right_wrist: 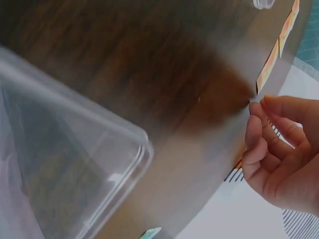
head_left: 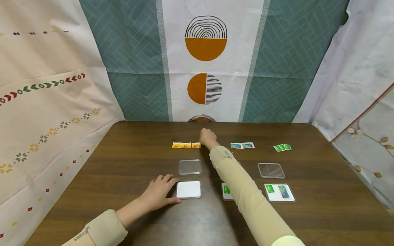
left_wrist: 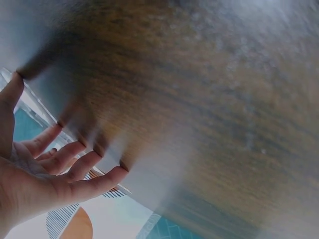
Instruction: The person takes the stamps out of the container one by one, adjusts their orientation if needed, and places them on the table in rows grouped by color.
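My left hand [head_left: 158, 194] lies with spread fingers on the table, thumb and index fingertips at the left corners of a clear case holding a blank white card [head_left: 188, 189]. In the left wrist view its fingertips [left_wrist: 124, 167] touch the tabletop. My right hand [head_left: 208, 138] reaches far forward, beside the right end of a row of orange-yellow stamps [head_left: 185, 145]. Its fingers are curled, thumb and index fingertips together just off the nearest stamp [right_wrist: 266, 72]; nothing shows between them. A clear plastic lid [head_left: 189, 167] lies between the row and the card case.
Blue stamps [head_left: 242, 145] and green stamps [head_left: 282, 147] lie at the back right. A case with one green and one blue stamp [head_left: 279, 193] sits front right, a clear lid [head_left: 271, 170] behind it. My right sleeve [head_left: 243, 184] partly covers another case with a green stamp [head_left: 226, 192].
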A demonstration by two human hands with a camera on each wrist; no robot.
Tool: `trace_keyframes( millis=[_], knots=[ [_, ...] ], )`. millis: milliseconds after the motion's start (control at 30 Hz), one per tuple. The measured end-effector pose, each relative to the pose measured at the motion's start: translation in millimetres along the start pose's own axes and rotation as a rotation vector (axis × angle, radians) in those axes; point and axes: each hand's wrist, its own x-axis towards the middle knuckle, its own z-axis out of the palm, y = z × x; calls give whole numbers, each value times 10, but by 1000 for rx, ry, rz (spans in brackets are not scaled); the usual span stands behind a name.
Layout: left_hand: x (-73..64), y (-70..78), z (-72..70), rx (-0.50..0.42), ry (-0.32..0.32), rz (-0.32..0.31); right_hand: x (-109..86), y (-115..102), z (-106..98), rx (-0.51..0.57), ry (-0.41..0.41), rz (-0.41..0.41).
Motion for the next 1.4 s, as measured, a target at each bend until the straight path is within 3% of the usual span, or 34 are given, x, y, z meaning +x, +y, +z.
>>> trace_keyframes(
  millis=[267,933,1067,1200,1267,1300,1400],
  knots=[
    [-1,-13,-5,6,7,8,-16,31,-89,14,-162,-74],
    [-36,-2,-13,-7,-4,5,48,20,25,35,-185,-79],
    [-37,9,-13,-8,-2,9,221,119,140,50,-198,-101],
    [-25,10,-7,-8,-8,4,843,491,590,91,-170,-222],
    [-21,8,-9,-7,-11,1,1022,556,675,109,-213,-216],
    [-19,4,-7,-8,-11,-1,1024,545,659,115,-226,-210],
    [-17,-2,-15,-6,-10,-4,641,320,320,122,-280,-130]
  ],
)
